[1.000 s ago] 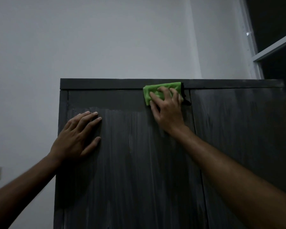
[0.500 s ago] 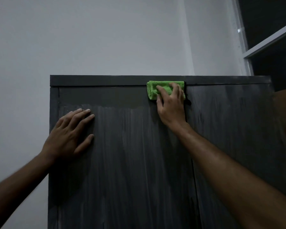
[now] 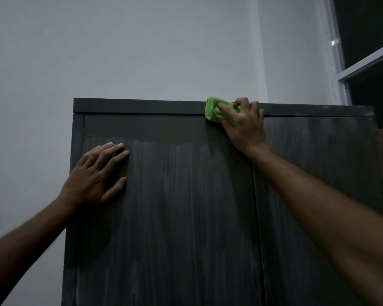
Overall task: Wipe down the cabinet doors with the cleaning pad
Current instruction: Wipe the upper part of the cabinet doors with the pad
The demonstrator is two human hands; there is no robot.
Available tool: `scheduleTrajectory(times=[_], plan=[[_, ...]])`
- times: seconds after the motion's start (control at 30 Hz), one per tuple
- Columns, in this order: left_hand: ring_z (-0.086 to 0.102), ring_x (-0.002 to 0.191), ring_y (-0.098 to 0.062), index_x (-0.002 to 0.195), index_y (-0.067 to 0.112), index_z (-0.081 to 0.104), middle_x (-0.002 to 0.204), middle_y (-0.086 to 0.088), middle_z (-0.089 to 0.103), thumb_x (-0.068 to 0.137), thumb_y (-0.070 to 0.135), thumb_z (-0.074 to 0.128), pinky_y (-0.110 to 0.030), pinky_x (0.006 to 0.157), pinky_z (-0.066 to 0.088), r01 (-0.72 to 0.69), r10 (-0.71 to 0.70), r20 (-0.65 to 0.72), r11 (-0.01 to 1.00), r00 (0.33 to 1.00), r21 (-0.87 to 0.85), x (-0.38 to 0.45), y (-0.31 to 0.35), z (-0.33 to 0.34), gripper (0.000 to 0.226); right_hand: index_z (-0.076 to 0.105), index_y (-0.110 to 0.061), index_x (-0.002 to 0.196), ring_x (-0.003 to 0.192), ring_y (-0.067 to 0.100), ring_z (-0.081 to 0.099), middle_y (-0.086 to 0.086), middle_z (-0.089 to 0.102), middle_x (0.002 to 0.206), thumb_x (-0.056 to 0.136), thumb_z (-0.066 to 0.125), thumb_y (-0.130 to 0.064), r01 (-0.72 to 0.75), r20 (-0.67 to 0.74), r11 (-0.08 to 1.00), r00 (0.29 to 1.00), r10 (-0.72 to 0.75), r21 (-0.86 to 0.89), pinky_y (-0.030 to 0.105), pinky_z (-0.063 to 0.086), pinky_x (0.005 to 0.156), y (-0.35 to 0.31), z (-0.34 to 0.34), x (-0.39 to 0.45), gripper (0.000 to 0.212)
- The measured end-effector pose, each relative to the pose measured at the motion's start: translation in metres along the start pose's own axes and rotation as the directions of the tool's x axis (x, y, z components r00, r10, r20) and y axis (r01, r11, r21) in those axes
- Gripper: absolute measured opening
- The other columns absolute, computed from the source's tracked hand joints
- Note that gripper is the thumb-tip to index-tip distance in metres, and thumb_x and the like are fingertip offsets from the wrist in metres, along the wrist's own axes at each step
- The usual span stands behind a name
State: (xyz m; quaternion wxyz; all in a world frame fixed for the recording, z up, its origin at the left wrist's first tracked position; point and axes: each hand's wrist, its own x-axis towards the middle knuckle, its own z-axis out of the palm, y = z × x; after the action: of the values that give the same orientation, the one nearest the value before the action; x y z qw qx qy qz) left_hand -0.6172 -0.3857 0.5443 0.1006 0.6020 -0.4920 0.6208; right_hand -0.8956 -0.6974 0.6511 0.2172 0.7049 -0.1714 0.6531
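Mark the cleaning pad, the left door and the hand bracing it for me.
cleaning pad [image 3: 212, 111]: head view, bare green left end.
left door [image 3: 186, 206]: head view, middle of its streaked panel.
left hand [image 3: 95, 175]: head view, back of the hand, flat on the door.

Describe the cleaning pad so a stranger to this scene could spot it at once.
Find the tall dark cabinet against the pale wall and follow its top edge toward the seam between the two doors. There the right hand grips a small folded cleaning pad. It is bright green, the only vivid colour in a dim grey scene.
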Motion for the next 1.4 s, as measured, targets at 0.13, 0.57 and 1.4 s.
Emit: scheduleTrajectory(times=[0.13, 0.57, 1.4], plan=[[0.037, 0.149, -0.041, 0.154, 0.008, 0.045, 0.16, -0.018, 0.041, 0.098, 0.055, 0.042, -0.055, 0.119, 0.03, 0.003, -0.003, 0.017, 1.0, 1.0, 0.022, 0.001, 0.005, -0.003, 0.074, 0.068, -0.02, 0.125, 0.101, 0.037, 0.054, 0.015, 0.058, 0.116, 0.099, 0.057, -0.047, 0.206, -0.003, 0.975, 0.978, -0.206, 0.09, 0.045, 0.042, 0.082, -0.009, 0.004, -0.009, 0.039], [0.05, 0.138, -0.035, 0.139, 0.015, 0.057, 0.148, -0.015, 0.055, 0.099, 0.046, 0.052, -0.05, 0.112, 0.045, -0.196, 0.195, -0.029, 0.979, 0.98, -0.055, 0.095, 0.175, 0.018, 0.051, 0.07, -0.02, 0.126, 0.095, 0.036, 0.056, 0.017, 0.061, 0.117, 0.096, 0.062, -0.034, 0.635, -0.079, 0.761, 0.772, -0.631, 0.13, 0.044, 0.048, 0.076, 0.066, 0.01, 0.005, 0.033], [0.014, 0.162, -0.02, 0.164, 0.029, 0.024, 0.172, -0.002, 0.026, 0.108, 0.057, 0.033, -0.038, 0.132, 0.01, -0.148, 0.146, 0.102, 0.989, 0.984, 0.008, 0.124, 0.223, 0.066, 0.064, 0.071, -0.017, 0.117, 0.088, 0.033, 0.059, 0.015, 0.059, 0.104, 0.101, 0.056, -0.033, 0.484, -0.238, 0.857, 0.866, -0.44, 0.177, 0.045, 0.054, 0.068, 0.165, -0.003, 0.018, 0.027]])
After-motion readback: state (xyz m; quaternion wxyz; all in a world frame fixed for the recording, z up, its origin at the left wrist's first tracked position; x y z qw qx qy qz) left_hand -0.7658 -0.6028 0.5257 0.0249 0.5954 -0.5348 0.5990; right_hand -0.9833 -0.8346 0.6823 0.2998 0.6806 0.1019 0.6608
